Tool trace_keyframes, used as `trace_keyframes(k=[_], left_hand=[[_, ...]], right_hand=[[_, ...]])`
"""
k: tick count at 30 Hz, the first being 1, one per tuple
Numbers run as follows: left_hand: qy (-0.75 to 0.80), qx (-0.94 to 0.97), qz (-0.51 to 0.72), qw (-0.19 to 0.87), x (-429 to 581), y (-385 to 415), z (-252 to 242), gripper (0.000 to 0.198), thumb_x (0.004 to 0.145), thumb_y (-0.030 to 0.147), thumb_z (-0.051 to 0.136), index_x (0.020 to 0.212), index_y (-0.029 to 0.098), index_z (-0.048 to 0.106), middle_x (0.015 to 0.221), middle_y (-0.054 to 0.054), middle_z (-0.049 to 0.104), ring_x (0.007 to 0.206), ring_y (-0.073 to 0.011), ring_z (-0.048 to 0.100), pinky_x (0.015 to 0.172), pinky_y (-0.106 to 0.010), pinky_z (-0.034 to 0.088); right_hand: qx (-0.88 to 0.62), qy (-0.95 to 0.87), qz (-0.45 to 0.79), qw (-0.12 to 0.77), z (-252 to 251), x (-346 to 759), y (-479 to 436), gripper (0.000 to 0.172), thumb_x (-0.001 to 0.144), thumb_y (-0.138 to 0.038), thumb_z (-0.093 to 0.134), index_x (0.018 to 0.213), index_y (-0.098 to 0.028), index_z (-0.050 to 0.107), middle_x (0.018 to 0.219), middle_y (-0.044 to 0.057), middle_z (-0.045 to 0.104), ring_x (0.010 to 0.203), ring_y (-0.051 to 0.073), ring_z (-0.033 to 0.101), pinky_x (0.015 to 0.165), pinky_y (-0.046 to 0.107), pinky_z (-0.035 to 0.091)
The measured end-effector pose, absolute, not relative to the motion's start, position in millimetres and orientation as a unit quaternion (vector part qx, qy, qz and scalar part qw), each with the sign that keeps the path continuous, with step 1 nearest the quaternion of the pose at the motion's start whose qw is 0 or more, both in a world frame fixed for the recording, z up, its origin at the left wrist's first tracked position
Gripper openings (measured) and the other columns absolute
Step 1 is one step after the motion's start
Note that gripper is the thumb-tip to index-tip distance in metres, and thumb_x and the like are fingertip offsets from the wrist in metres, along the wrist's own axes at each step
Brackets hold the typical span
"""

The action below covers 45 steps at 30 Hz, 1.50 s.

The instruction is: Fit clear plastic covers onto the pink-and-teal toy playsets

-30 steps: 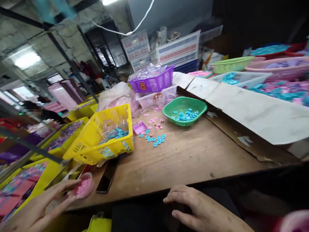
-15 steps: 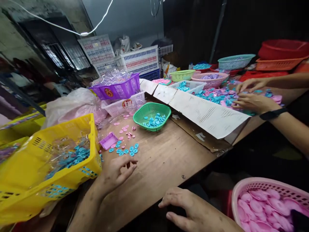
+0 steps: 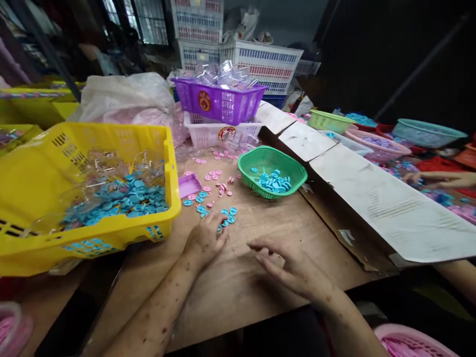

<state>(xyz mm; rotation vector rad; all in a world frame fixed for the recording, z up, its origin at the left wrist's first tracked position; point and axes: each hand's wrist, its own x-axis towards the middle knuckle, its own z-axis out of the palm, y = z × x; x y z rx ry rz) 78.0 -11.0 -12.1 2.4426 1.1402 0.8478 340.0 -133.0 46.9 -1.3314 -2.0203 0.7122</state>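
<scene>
My left hand rests on the wooden table, fingers curled over loose blue round pieces at the near edge of a scatter of blue and pink pieces. Whether it grips one is hidden. My right hand hovers low over bare table just to the right, fingers spread, holding nothing. A green basket with blue pieces sits beyond both hands. A small purple tray lies beside the scatter.
A tilted yellow crate of blue pieces and clear packs stands at the left. Purple and white baskets sit behind. A cardboard divider runs along the right; beyond it, another person's hand and more baskets.
My left hand moved forward onto the loose blue pieces. My right hand came up from the table's edge onto the tabletop. The view swung down and left.
</scene>
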Motion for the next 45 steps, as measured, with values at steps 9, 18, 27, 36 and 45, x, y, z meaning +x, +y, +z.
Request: trace_keyframes(k=[9,18,27,36,45], left_hand=[[0.483,0.827,0.243,0.154,79,-6,-13,0.026,0.109,0.017,0.065,0.132,0.017,0.076,0.140,-0.018,0.074,0.142,-0.0381,0.063,0.124,-0.057,0.057],[0.469,0.850,0.149,0.188,79,-9,7,0.026,0.109,0.009,0.062,0.124,0.020,0.080,0.137,-0.012,0.080,0.136,-0.0344,0.069,0.118,-0.055,0.058],[0.425,0.879,0.139,0.169,82,-13,8,0.024,0.116,0.026,0.063,0.131,0.020,0.081,0.138,-0.011,0.079,0.139,-0.0340,0.068,0.114,-0.053,0.060],[0.438,0.873,0.155,0.148,82,-10,3,0.020,0.116,0.027,0.063,0.126,0.020,0.079,0.142,-0.013,0.074,0.148,-0.0358,0.061,0.121,-0.056,0.055],[0.418,0.880,0.190,0.124,86,-3,-10,0.024,0.113,0.033,0.065,0.117,0.017,0.083,0.135,-0.014,0.076,0.147,-0.0366,0.062,0.122,-0.055,0.057]], right_hand=[[-0.613,-0.688,0.027,0.386,109,370,-27,0.030,0.110,-0.047,0.067,0.127,-0.027,0.082,0.132,0.011,0.085,0.118,0.033,0.082,0.105,0.051,0.070],[-0.674,-0.622,0.028,0.397,94,391,0,0.036,0.105,-0.055,0.064,0.121,-0.028,0.081,0.121,0.013,0.086,0.108,0.035,0.083,0.092,0.049,0.070],[-0.499,-0.773,0.134,0.367,55,289,-11,0.037,0.107,-0.052,0.071,0.127,-0.024,0.084,0.124,0.013,0.087,0.107,0.031,0.086,0.095,0.051,0.073],[-0.526,-0.673,0.089,0.513,158,276,4,0.037,0.099,-0.049,0.077,0.122,-0.022,0.089,0.107,0.011,0.088,0.098,0.026,0.085,0.086,0.041,0.068],[-0.281,-0.944,0.171,0.017,176,107,82,0.036,0.108,-0.045,0.080,0.141,-0.030,0.084,0.127,0.003,0.086,0.112,0.026,0.082,0.107,0.044,0.067]])
